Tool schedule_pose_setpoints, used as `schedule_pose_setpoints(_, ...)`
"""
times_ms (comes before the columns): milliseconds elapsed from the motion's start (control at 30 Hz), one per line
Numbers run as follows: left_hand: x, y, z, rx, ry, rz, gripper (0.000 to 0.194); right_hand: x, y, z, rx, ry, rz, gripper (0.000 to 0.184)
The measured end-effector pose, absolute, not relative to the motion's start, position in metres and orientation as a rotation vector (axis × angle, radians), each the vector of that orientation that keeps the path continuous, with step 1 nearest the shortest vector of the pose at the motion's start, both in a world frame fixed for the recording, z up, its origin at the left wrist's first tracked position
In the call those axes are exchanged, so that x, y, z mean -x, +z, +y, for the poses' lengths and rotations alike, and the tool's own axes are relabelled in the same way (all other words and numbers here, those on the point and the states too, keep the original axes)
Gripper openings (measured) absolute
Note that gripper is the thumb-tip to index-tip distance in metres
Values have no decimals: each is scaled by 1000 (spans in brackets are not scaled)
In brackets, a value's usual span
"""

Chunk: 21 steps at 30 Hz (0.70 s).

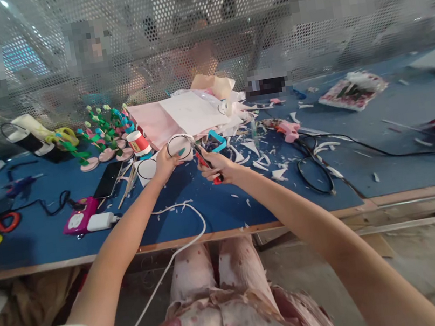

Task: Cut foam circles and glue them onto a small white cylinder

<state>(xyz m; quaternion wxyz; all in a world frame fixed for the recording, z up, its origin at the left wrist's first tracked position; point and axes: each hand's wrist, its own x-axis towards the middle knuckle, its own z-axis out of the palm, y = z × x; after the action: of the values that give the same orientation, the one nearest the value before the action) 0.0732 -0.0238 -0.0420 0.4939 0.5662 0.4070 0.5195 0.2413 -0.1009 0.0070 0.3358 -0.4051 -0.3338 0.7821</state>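
My left hand (166,163) pinches a white sheet piece (179,142) with a black circle drawn on it. Black and red scissors (202,158) are gripped in my right hand (218,166), their blades at the right edge of that piece. Whether the blades are closed on it I cannot tell. Just left of my left hand lies another white piece (146,169) with a drawn circle. Behind it stands a red and white paper cup (139,143). A bright blue strip frame (217,140) rests beyond my right hand.
White scraps (251,147) litter the blue table (224,211). Larger white sheets (189,114) lie at the back. On the left are small craft flowers (102,131), a phone (108,180) and a purple power socket (81,219) with a white cable. A black cord (379,154) crosses the right side.
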Motion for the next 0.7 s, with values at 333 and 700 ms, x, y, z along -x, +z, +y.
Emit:
schedule_pose_setpoints(333, -75, -44, -23, -1477, 1210, 994, 54, -243, 7, -100, 1036, 2071, -871, 52)
schedule_pose_setpoints(700, -88, -46, -31, -1915, 1086, 1026, 22, -232, 16, -111, 1026, 1975, -943, 46)
